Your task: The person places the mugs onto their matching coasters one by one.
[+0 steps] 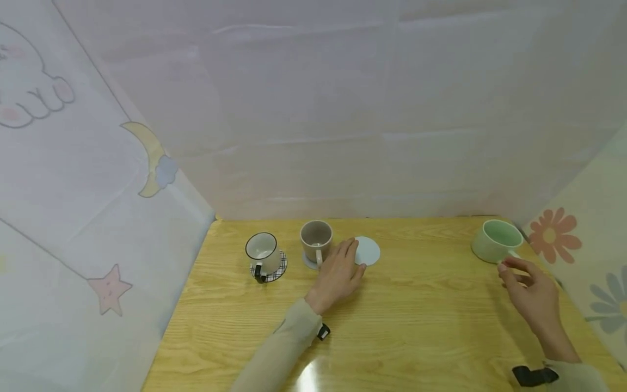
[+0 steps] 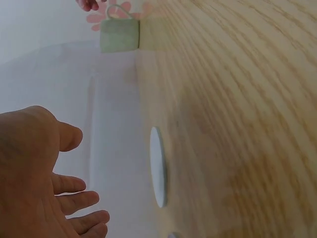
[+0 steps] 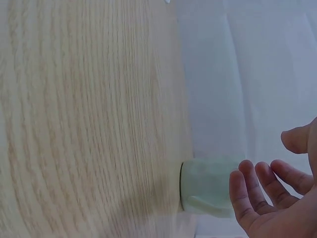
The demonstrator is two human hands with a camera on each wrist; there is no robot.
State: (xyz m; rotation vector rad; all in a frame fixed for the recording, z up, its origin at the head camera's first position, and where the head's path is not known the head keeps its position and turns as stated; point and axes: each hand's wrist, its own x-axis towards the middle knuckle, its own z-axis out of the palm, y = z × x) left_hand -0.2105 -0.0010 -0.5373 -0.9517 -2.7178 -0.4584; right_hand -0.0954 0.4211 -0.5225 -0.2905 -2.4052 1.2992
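My left hand (image 1: 338, 269) hovers near a round pale blue coaster (image 1: 367, 251) with its fingers loosely extended. In the left wrist view the coaster (image 2: 158, 166) lies flat on the table, apart from the fingers (image 2: 79, 202). Just left of that hand a grey-beige mug (image 1: 315, 239) stands on a grey coaster (image 1: 308, 262), its handle toward me. At the right, my right hand (image 1: 534, 294) is beside the handle of a light green mug (image 1: 495, 242). The right wrist view shows its thumb and fingers (image 3: 240, 196) spread apart in front of the green mug (image 3: 205, 186).
A white mug with a black rim (image 1: 262, 253) and black handle stands at the left on a checked coaster (image 1: 279, 271). The wooden table (image 1: 416, 326) meets a pale cloth wall (image 1: 313, 109) at the back, with printed side panels left and right.
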